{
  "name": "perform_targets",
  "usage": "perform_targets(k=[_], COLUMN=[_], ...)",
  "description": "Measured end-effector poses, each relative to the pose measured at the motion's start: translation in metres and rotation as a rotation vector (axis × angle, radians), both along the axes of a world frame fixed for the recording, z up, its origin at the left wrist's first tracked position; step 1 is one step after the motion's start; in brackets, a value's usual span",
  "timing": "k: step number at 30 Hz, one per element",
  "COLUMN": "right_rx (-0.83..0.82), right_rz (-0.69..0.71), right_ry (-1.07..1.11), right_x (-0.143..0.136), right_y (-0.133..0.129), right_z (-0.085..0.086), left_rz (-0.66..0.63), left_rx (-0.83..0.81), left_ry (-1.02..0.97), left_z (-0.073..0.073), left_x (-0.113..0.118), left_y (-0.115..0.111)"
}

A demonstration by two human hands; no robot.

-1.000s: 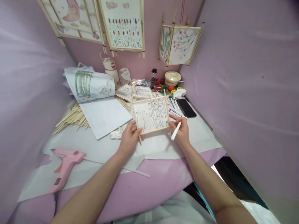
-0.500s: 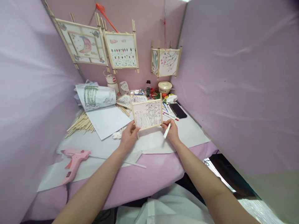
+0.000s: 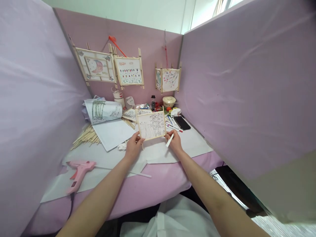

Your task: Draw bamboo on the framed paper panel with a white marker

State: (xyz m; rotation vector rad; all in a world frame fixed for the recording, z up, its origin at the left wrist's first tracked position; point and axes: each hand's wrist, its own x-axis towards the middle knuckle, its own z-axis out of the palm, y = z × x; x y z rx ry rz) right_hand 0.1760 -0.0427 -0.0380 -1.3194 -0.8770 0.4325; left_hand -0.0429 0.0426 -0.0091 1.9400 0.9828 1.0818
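Between my two hands, tilted up above the table, is a small stick-framed panel with a dark line drawing of bamboo on white. My left hand pinches its lower left corner, thumb in front. At the lower right corner my right hand grips the frame's edge, and a white marker pen also lies in that hand, pointing down toward me. Behind the panel lie more stick-framed drawings, partly covered by it.
A pink glue gun lies at the front left, a thin white glue stick nearby. Wooden sticks and a sketch pad are on the left. A phone, markers and lidded bowl stand right. Paper lanterns hang behind.
The view has tipped upward and turned slightly right, so the wall's top edge now shows. Both hands keep hold of the framed panel, and the marker stays in my right hand.
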Motion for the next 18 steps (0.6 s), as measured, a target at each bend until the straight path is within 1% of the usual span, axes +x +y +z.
perform_targets(k=[6, 11, 18], right_rx=[0.006, 0.008, 0.009], right_rz=[-0.012, -0.028, -0.014], right_ry=[-0.003, -0.017, -0.033], right_x=[-0.0001, -0.0016, -0.0039], right_y=[0.0004, -0.0002, -0.0023], right_z=[0.0003, 0.0017, 0.0046], left_rz=[0.047, 0.052, 0.059], left_rx=[0.022, 0.049, 0.070], left_ry=[0.025, 0.029, 0.036], left_z=[-0.0033, -0.0040, -0.0031], left_x=[0.0021, 0.0029, 0.0033], left_y=[-0.0023, -0.0043, -0.0041])
